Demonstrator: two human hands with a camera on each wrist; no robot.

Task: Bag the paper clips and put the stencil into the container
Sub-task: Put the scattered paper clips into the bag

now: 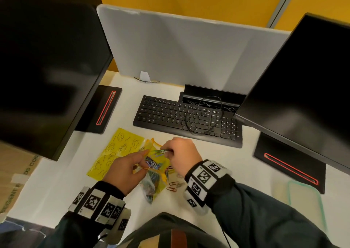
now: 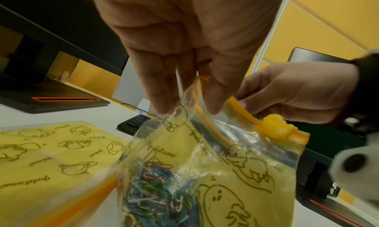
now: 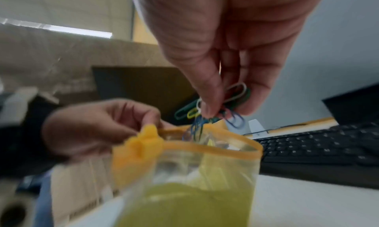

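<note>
A clear zip bag (image 1: 158,174) with yellow print and an orange zip strip stands on the white desk, its mouth open. Many coloured paper clips (image 2: 156,190) lie inside it. My left hand (image 1: 144,156) pinches the bag's rim (image 2: 197,100) and holds it up. Over the mouth, my right hand (image 3: 227,110) pinches a small bunch of paper clips (image 3: 184,111), their lower ends dipping into the opening. Three loose clips (image 1: 172,185) lie on the desk under my right wrist. A flat yellow printed sheet (image 1: 113,149) lies left of the bag.
A black keyboard (image 1: 185,119) with a looped cable lies behind the bag. Dark monitors stand at left (image 1: 47,68) and right (image 1: 303,87), with black bases on the desk. A clear container with a green rim (image 1: 289,190) sits at the near right.
</note>
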